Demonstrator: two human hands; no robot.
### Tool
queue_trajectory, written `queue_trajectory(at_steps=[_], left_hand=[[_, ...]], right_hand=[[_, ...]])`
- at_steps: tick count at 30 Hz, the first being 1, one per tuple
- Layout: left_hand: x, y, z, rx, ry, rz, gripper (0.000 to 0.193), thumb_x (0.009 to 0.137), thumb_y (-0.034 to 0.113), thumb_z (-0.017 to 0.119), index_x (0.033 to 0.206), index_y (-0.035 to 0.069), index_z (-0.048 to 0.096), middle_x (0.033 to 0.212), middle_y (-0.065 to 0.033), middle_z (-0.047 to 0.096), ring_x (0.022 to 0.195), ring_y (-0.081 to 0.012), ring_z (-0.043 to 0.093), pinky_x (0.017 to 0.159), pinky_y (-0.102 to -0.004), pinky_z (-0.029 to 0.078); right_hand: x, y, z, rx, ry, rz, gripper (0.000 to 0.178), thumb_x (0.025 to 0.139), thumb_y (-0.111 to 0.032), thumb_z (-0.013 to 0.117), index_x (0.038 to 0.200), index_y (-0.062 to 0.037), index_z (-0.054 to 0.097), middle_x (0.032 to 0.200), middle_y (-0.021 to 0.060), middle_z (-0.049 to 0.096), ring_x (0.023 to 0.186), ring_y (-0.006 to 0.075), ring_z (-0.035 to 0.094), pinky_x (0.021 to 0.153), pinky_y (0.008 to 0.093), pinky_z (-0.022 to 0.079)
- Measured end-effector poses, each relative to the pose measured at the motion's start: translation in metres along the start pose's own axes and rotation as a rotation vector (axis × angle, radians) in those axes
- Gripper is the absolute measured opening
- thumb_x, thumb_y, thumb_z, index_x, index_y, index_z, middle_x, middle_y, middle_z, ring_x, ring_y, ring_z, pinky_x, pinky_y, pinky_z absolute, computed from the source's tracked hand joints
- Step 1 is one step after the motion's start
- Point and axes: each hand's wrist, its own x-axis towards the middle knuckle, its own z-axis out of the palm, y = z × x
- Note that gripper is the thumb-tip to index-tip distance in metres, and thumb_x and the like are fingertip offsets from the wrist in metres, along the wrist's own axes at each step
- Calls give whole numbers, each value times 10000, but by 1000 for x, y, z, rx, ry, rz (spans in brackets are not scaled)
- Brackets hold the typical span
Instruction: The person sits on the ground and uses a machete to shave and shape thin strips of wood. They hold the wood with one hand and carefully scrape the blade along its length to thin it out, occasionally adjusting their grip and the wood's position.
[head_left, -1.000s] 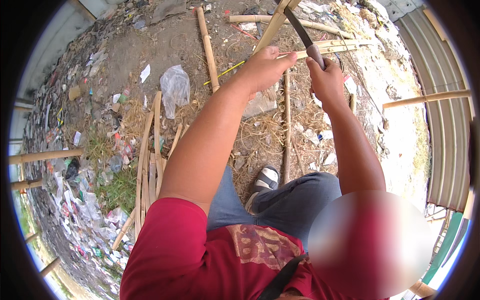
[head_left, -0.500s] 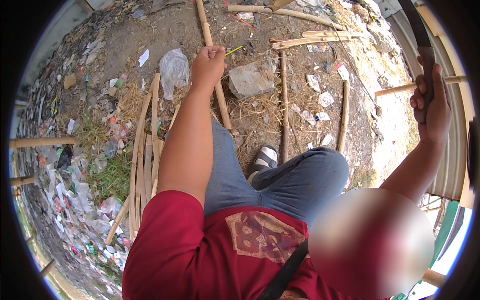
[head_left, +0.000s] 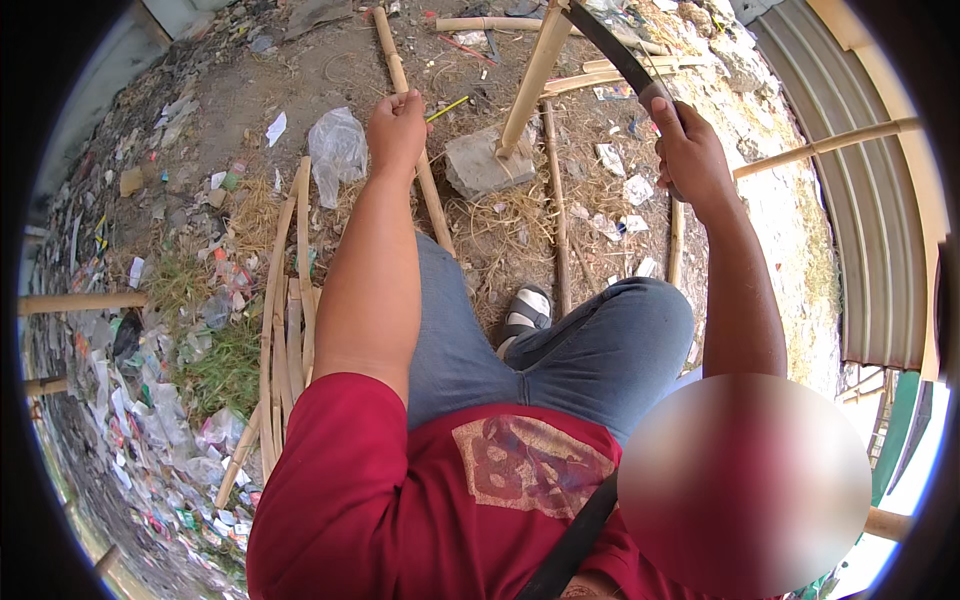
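Note:
In front of me a pale bamboo piece (head_left: 535,80) stands slightly tilted, its lower end on a grey stone block (head_left: 485,165). My right hand (head_left: 692,155) is wrapped round the dark handle of a machete, whose long dark blade (head_left: 612,48) reaches left to the upper end of the bamboo piece. My left hand (head_left: 397,135) is closed, over a long bamboo pole (head_left: 430,195); whether it grips anything is hidden. A thin yellow-green strip (head_left: 447,109) shows just right of that fist, and I cannot tell if it is held.
Split bamboo strips (head_left: 280,330) lie left of my knees. More bamboo poles (head_left: 558,210) are spread on the ground ahead. A clear plastic bag (head_left: 338,150) lies left of my left hand. Litter and grass (head_left: 225,370) cover the left side. Corrugated sheeting (head_left: 850,180) borders the right.
My right hand has swung the machete from the far right inward to the bamboo. The bamboo piece, barely visible at the top edge before, now stands on the stone. My left hand stays closed.

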Motion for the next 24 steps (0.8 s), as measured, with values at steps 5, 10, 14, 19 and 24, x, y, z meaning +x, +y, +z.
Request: queue_trajectory(at_steps=[5,10,14,19,24], left_hand=[[3,-6,-8,10,-5,5,317,991,290,618,1108,-4,617,917,-54,668,696,-139,664,644,-298,513],[-1,2,-17,20,6,-5,331,1007,312,594,1140,10,603,972,-50,655,737,-136,654,685,-301,490],[-1,3,-10,-20,-25,-32,341,1004,328,598,1146,18,603,974,-43,653,734,-132,645,698,-303,488],[3,2,-15,-11,7,-60,341,1004,330,596,1159,26,604,978,-41,653,734,-128,639,670,-293,483],[4,3,-22,-19,24,-50,329,1008,328,592,1167,40,606,986,-41,659,730,-119,635,631,-272,474]], right_hand=[[-8,-11,9,9,30,-86,536,1016,-502,524,1081,19,634,677,36,538,556,118,561,510,316,466],[-36,-43,-8,111,128,-146,508,1023,-458,555,1218,7,612,620,-44,451,467,32,434,425,211,373],[-13,-6,16,-182,-3,-53,547,1020,-530,486,1024,4,604,697,83,569,575,181,572,573,361,482],[14,16,51,-191,47,-128,583,1012,-550,477,1055,16,609,788,187,644,777,352,632,754,478,475],[-13,-12,38,75,132,-56,547,1013,-523,516,1089,2,646,723,86,613,684,182,614,635,367,467]])
